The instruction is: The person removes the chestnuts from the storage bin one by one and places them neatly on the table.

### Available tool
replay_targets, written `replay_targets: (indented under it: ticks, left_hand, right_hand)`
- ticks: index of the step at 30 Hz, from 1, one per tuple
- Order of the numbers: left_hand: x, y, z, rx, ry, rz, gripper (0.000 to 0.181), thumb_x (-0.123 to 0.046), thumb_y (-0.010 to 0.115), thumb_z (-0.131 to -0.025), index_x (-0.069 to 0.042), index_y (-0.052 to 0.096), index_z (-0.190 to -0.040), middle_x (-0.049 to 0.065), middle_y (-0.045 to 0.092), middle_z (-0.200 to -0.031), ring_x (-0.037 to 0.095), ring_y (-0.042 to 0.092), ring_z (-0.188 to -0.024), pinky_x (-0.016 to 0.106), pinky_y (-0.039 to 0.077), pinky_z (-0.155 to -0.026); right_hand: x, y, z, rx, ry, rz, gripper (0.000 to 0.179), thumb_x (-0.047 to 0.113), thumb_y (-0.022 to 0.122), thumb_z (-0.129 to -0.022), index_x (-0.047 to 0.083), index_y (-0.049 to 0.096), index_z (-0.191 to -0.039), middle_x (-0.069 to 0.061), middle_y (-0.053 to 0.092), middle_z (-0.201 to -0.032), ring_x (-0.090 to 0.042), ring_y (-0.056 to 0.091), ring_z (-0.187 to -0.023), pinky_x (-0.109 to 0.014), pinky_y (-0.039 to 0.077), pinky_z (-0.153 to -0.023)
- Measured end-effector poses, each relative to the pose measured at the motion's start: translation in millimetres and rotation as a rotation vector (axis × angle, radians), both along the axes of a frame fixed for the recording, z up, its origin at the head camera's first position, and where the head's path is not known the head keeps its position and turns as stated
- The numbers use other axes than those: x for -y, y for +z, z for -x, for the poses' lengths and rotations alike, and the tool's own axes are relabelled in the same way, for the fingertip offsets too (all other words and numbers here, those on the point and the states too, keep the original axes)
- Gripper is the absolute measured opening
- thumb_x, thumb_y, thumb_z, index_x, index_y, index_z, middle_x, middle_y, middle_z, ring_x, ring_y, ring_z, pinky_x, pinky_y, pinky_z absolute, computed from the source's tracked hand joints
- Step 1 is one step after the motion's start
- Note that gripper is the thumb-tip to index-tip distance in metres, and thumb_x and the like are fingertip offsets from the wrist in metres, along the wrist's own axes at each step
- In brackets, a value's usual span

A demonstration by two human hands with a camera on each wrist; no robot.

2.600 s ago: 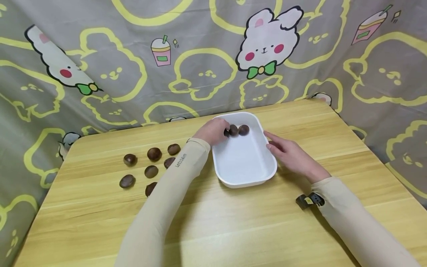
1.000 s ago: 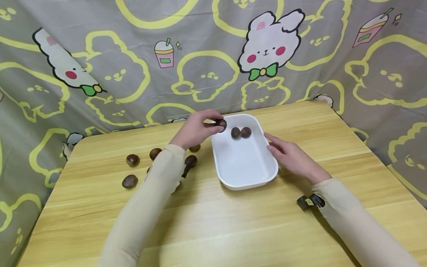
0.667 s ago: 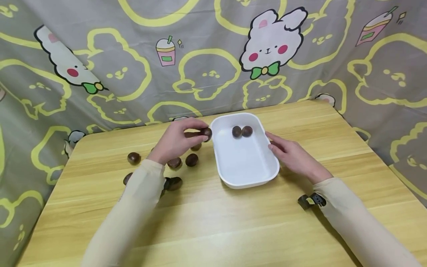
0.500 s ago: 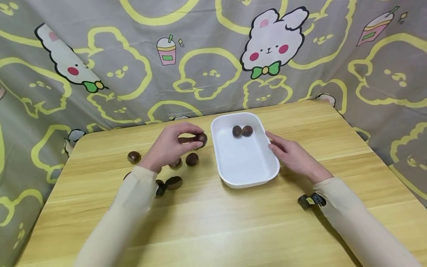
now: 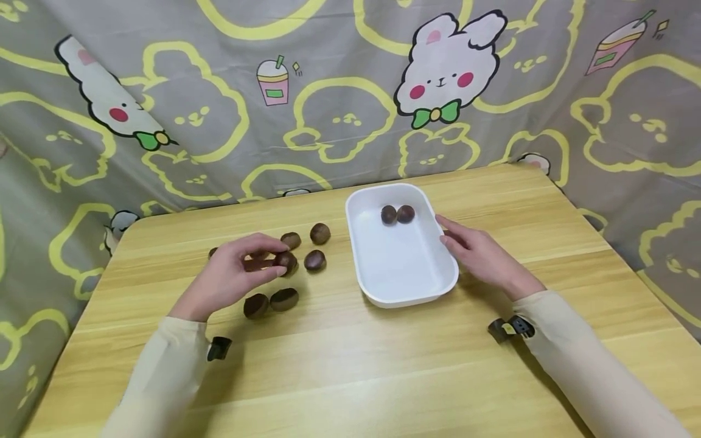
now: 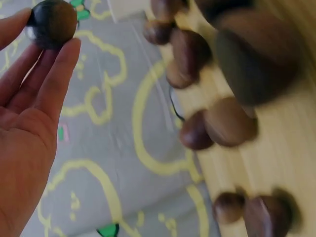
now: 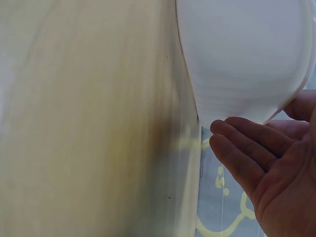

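In the head view, my left hand (image 5: pixel 227 277) pinches a chestnut (image 5: pixel 286 263) between thumb and fingertips, over a group of loose chestnuts on the table. The left wrist view shows the pinched chestnut (image 6: pixel 52 23) dark and glossy, clear of the loose chestnuts (image 6: pixel 232 121). A white rectangular tray (image 5: pixel 402 271) stands right of the group, with two chestnuts (image 5: pixel 397 215) side by side near its far end. My right hand (image 5: pixel 479 252) rests against the tray's right side, thumb and index finger at the rim. The right wrist view shows its other fingers (image 7: pixel 247 148) extended, the palm uncovered.
Among the loose chestnuts, one (image 5: pixel 320 233) lies nearest the tray and two (image 5: pixel 285 299) lie in front of the left hand; others are partly hidden by that hand. A patterned curtain (image 5: pixel 339 121) hangs behind the wooden table's (image 5: pixel 372 371) far edge.
My left hand has lifted a chestnut out of the tray and carried it left and nearer, over the loose ones. Two chestnuts stay in the tray; my right hand keeps its place.
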State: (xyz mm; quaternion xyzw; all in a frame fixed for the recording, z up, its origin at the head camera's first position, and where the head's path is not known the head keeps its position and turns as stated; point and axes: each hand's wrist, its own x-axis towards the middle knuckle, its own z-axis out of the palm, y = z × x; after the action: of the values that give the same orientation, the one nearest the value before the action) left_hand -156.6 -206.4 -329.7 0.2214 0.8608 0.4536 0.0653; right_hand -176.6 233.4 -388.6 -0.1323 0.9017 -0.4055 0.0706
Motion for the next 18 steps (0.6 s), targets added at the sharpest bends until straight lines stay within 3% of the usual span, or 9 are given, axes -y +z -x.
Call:
replay_targets:
  ticks: [9, 18]
  left_hand:
    - [46.1, -5.1, -18.4, 0.086, 0.035, 0.125, 0.026, -0.023, 0.077, -0.088, -0.015, 0.070, -0.112, 0.001, 0.062, -0.112, 0.016, 0.061, -0.102, 0.028, 0.053, -0.084]
    - [79.5, -12.8, -34.3, 0.037, 0.132, 0.299, 0.027, -0.032, 0.077, -0.086, -0.023, 0.072, -0.110, -0.005, 0.066, -0.111, 0.016, 0.061, -0.100, 0.020, 0.049, -0.079]
  right_hand:
    - [-1.1, -1.8, 0.9, 0.001, 0.002, 0.006, 0.055, 0.037, 0.042, -0.106, 0.017, 0.030, -0.155, -0.012, 0.034, -0.154, -0.031, 0.034, -0.138, -0.050, 0.029, -0.110]
    - [-2.1, -2.0, 0.6, -0.006, -0.002, -0.002, 0.054, 0.036, 0.042, -0.106, 0.016, 0.029, -0.155, -0.012, 0.035, -0.153, -0.031, 0.035, -0.138, -0.050, 0.030, -0.110]
